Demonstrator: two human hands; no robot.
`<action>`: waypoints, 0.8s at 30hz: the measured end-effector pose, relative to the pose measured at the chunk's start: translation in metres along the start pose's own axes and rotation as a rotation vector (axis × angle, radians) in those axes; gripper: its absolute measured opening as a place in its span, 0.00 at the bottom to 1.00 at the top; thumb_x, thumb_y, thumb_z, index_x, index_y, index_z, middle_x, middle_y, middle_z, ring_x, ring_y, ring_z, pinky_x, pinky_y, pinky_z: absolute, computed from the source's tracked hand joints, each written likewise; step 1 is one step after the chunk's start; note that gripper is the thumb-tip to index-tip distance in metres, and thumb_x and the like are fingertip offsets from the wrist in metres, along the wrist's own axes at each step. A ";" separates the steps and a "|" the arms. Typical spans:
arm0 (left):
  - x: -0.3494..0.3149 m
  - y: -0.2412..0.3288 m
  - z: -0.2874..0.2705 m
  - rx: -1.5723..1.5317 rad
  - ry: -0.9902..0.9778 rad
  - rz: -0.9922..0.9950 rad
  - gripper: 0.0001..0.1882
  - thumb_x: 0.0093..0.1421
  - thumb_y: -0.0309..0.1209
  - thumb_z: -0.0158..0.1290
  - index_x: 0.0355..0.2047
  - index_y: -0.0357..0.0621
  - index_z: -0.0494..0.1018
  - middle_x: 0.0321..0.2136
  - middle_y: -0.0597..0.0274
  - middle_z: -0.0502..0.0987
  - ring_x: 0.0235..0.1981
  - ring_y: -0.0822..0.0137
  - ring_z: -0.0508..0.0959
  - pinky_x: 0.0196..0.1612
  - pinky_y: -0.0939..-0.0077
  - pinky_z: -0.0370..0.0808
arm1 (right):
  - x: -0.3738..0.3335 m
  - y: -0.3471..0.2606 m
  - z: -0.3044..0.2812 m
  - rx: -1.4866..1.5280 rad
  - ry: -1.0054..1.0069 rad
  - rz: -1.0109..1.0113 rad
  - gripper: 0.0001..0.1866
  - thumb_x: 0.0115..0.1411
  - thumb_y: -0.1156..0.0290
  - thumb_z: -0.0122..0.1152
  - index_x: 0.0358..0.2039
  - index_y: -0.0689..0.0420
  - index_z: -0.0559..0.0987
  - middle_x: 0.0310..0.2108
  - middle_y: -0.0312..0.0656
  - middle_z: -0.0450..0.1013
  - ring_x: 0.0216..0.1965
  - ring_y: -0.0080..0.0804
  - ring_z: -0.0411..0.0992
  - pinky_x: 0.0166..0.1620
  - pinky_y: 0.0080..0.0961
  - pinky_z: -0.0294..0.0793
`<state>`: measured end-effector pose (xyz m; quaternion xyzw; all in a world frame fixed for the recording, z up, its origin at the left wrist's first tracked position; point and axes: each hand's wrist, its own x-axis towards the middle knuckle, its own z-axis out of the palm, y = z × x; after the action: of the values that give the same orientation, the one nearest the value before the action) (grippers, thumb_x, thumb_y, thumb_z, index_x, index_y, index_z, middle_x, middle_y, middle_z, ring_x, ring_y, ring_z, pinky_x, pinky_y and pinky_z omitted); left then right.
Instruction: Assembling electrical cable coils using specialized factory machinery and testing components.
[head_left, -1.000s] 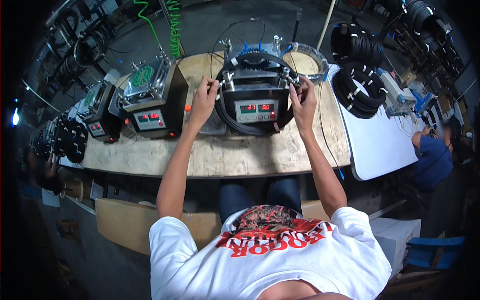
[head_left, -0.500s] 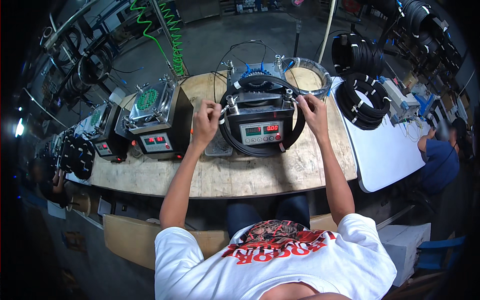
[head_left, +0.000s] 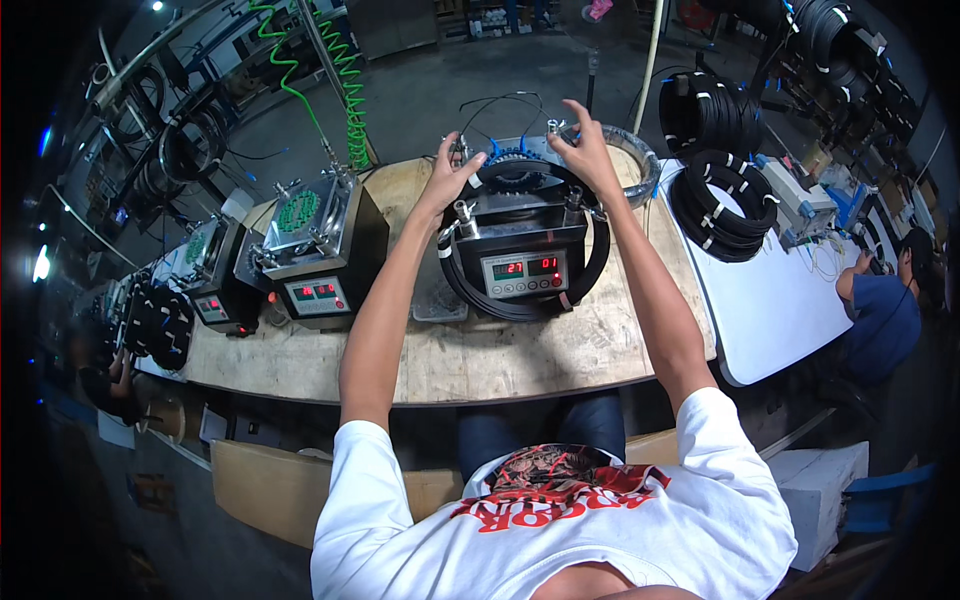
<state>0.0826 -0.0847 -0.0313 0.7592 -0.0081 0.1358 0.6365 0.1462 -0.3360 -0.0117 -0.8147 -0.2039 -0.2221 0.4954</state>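
Observation:
Both arms reach over a black coil of cable (head_left: pixel 598 245) leaning around the front of a metal machine with a lit panel (head_left: pixel 525 274). My left hand (head_left: pixel 452 182) is at the back left clamp (head_left: pixel 461 150), thumb and fingers apart beside it. At the back right clamp (head_left: pixel 555 128) is my right hand (head_left: pixel 588 158), its index finger raised and its thumb close to the metal. Between them sits a round fixture with blue pieces (head_left: pixel 518 160) on the machine's top. Two front clamps, the left one (head_left: pixel 465 217) and the right one (head_left: pixel 573 205), stand nearer me.
Two similar machines, one with a green ring (head_left: pixel 297 213), stand at left. A clear tray (head_left: pixel 440 303) lies by the coil. Black cable coils (head_left: pixel 722 200) rest on the white table (head_left: pixel 770 310) at right, where another person (head_left: pixel 880 300) sits. Green coiled hoses (head_left: pixel 352 110) hang behind.
Both hands have moved away from me, from the front clamps to the back ones, and their fingers have spread. The panel's readouts have changed. The cable coil stays around the machine.

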 end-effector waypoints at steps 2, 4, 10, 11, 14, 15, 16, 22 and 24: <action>0.013 -0.011 -0.009 0.048 0.021 -0.061 0.44 0.58 0.40 0.63 0.69 0.41 0.53 0.42 0.60 0.71 0.44 0.69 0.72 0.49 0.74 0.70 | 0.003 0.015 0.015 -0.009 0.023 0.047 0.35 0.54 0.65 0.69 0.62 0.51 0.68 0.44 0.59 0.69 0.46 0.54 0.72 0.52 0.39 0.72; 0.015 -0.007 -0.008 0.100 0.051 -0.158 0.38 0.57 0.30 0.59 0.66 0.43 0.58 0.38 0.58 0.74 0.40 0.68 0.76 0.45 0.72 0.73 | 0.008 0.020 0.020 -0.019 0.043 0.098 0.35 0.53 0.67 0.69 0.62 0.51 0.67 0.45 0.61 0.68 0.46 0.56 0.71 0.52 0.40 0.72; 0.017 -0.010 0.002 0.230 0.112 -0.137 0.33 0.58 0.25 0.54 0.65 0.43 0.61 0.46 0.51 0.71 0.47 0.61 0.72 0.50 0.69 0.68 | 0.003 0.030 0.022 0.101 -0.097 0.183 0.27 0.52 0.73 0.63 0.55 0.55 0.75 0.32 0.50 0.75 0.36 0.43 0.75 0.43 0.35 0.73; 0.016 -0.008 0.002 0.284 0.145 -0.091 0.33 0.59 0.26 0.52 0.65 0.42 0.60 0.58 0.43 0.70 0.59 0.52 0.71 0.61 0.66 0.65 | 0.004 0.032 0.023 0.160 -0.148 0.207 0.27 0.52 0.73 0.62 0.55 0.55 0.75 0.31 0.49 0.75 0.34 0.41 0.75 0.41 0.34 0.73; 0.015 -0.011 0.003 0.296 0.132 -0.020 0.32 0.62 0.25 0.49 0.67 0.45 0.56 0.61 0.39 0.67 0.63 0.47 0.67 0.64 0.62 0.63 | 0.005 0.034 0.020 0.172 -0.175 0.216 0.27 0.52 0.74 0.60 0.56 0.56 0.75 0.30 0.49 0.76 0.33 0.39 0.75 0.40 0.33 0.74; 0.013 -0.011 0.004 0.279 0.119 0.006 0.33 0.62 0.25 0.48 0.68 0.45 0.55 0.61 0.39 0.67 0.64 0.46 0.66 0.64 0.61 0.62 | 0.006 0.033 0.021 0.173 -0.179 0.220 0.27 0.52 0.74 0.60 0.56 0.56 0.75 0.30 0.49 0.76 0.33 0.39 0.75 0.40 0.33 0.74; 0.011 -0.012 0.003 0.286 0.124 0.033 0.33 0.63 0.24 0.46 0.69 0.47 0.54 0.56 0.41 0.70 0.59 0.49 0.71 0.61 0.62 0.65 | 0.005 0.030 0.022 0.148 -0.167 0.212 0.27 0.53 0.74 0.60 0.56 0.56 0.74 0.31 0.50 0.76 0.35 0.40 0.76 0.41 0.34 0.74; 0.011 -0.004 -0.002 0.289 0.039 0.049 0.33 0.63 0.23 0.43 0.70 0.48 0.53 0.44 0.46 0.71 0.44 0.59 0.73 0.53 0.68 0.68 | 0.003 0.016 0.020 -0.079 -0.035 0.172 0.25 0.53 0.81 0.53 0.54 0.56 0.75 0.40 0.57 0.77 0.46 0.54 0.75 0.50 0.43 0.73; 0.012 -0.006 -0.002 0.396 0.051 0.112 0.34 0.62 0.22 0.42 0.70 0.48 0.54 0.48 0.40 0.70 0.49 0.50 0.72 0.57 0.63 0.67 | 0.003 0.011 0.021 -0.147 -0.044 0.145 0.27 0.52 0.81 0.52 0.55 0.56 0.74 0.41 0.57 0.77 0.46 0.54 0.75 0.50 0.42 0.73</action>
<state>0.0950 -0.0795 -0.0339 0.8642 -0.0072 0.1889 0.4663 0.1586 -0.3215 -0.0268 -0.8661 -0.1384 -0.1823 0.4443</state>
